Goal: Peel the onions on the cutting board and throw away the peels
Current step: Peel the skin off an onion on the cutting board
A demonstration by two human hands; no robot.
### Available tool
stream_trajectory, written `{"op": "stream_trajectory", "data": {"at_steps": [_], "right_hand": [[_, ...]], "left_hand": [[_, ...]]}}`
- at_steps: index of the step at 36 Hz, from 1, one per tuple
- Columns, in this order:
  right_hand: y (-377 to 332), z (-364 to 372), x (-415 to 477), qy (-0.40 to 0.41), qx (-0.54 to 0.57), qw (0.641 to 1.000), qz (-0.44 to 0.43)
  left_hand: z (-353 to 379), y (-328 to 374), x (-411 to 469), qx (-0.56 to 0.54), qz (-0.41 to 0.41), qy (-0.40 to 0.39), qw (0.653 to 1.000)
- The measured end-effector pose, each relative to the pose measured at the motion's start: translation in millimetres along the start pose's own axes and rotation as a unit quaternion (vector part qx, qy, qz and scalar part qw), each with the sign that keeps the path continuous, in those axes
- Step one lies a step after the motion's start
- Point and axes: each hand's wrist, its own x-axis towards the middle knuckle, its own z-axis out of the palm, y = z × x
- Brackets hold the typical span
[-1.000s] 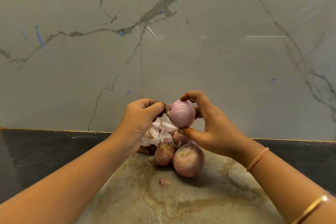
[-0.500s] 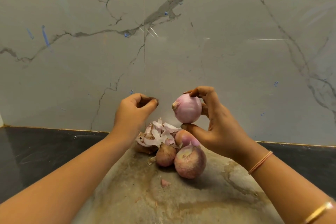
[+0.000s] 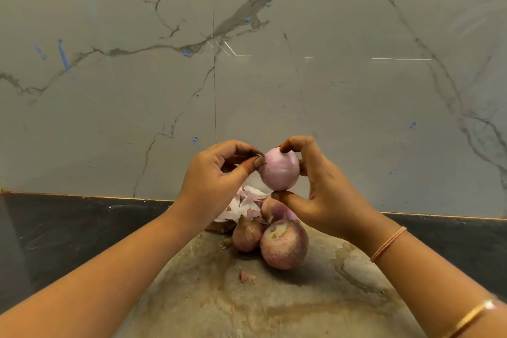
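Fingers (image 3: 299, 143), L+R, pinch 1 onion (image 3: 279, 171); 3 others (image 3: 284, 247) on brd (image 3: 274, 306).

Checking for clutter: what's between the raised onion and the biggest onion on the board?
Head view: the thumb of the right hand, then another onion.

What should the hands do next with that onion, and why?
Probably the left hand should pull away the bit of skin it pinches at the end of the raised onion: the right hand holds that onion, and the rest looks smooth and peeled.
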Motion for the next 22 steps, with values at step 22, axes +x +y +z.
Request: {"op": "stream_trajectory", "data": {"at_steps": [22], "right_hand": [[-1.7, 3.5, 1.3, 0.006, 0.022, 1.0, -0.014]], "left_hand": [[5.4, 1.0, 4.3, -0.193, -0.207, 0.033, 0.959]]}}
